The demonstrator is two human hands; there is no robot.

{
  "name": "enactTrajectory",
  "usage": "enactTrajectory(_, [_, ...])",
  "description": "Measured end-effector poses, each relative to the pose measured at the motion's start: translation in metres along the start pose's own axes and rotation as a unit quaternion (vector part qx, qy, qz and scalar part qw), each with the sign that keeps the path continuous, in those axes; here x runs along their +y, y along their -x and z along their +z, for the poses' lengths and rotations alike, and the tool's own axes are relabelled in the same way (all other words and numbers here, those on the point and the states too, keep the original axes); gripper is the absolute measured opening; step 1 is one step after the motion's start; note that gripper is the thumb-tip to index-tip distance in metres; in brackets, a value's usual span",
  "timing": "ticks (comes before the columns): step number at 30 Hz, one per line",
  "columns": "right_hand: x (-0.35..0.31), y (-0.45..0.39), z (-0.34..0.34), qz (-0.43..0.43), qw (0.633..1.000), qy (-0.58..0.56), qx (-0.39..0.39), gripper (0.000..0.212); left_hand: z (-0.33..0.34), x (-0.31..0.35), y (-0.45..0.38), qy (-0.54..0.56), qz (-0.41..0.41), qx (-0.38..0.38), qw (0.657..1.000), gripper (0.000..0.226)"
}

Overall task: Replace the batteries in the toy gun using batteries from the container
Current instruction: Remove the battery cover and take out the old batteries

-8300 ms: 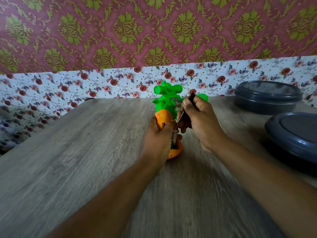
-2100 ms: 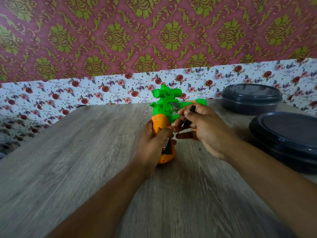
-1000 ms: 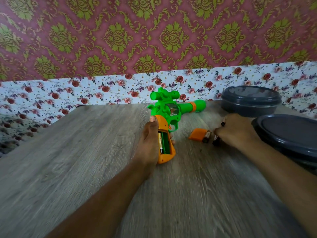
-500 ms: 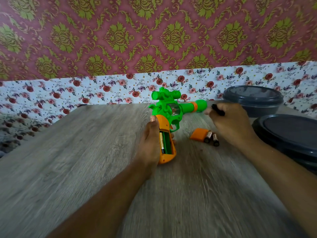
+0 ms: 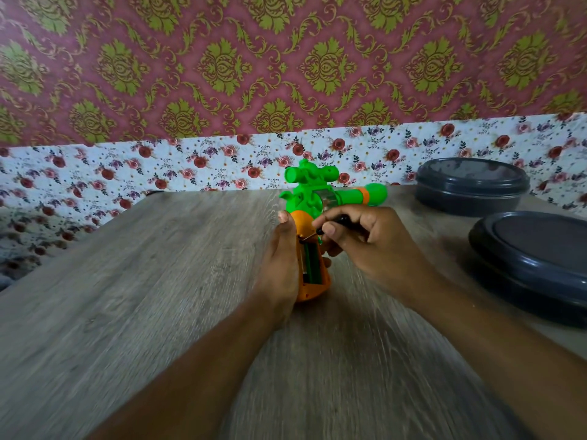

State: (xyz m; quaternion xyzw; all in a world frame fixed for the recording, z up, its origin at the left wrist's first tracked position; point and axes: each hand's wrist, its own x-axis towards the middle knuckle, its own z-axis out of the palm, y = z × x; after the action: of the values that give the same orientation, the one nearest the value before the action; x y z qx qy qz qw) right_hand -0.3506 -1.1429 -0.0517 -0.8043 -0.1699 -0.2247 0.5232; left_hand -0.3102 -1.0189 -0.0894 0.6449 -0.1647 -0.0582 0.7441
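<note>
right hand (image 5: 368,246) returned, slim tool (image 5: 341,221) at orange grip (image 5: 313,289)

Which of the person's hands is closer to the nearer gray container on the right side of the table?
Right. The right hand, holding a small dark tool over the toy gun, sits between gun and nearer gray container, apart from it. The left hand grips the gun's far side.
</note>
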Motion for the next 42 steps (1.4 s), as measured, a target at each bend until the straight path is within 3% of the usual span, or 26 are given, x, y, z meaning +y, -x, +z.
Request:
enactTrajectory(7, [0.003,0.001,0.005,-0.014,0.999,0.035,-0.01,0.01,0.002,0.0,-0.001,-0.009,-0.001,0.025,1.0,0.073])
enactTrajectory(11, [-0.001,-0.001,-0.001,0.013,1.0,-0.011,0.003,0.018,0.004,0.0,-0.002,-0.007,0.004,0.039,0.999,0.044])
enactTrajectory(14, [-0.008,-0.001,-0.004,0.046,0.998,-0.043,0.008,0.019,0.004,0.002,0.0,0.008,-0.018,0.045,0.999,0.035])
enactTrajectory(34, [-0.012,-0.002,-0.009,0.094,0.99,-0.105,-0.005,0.023,0.005,0.007,0.001,0.035,-0.039,0.055,0.997,0.011])
enactTrajectory(39, [-0.008,-0.005,-0.01,0.11,0.977,-0.143,0.11,0.03,0.004,0.007,-0.001,0.056,-0.047,0.049,0.996,0.012])
enactTrajectory(42, [-0.004,-0.006,-0.015,0.159,0.974,-0.129,0.098,0.027,0.005,0.008,0.0,0.058,-0.043,0.043,0.996,0.01])
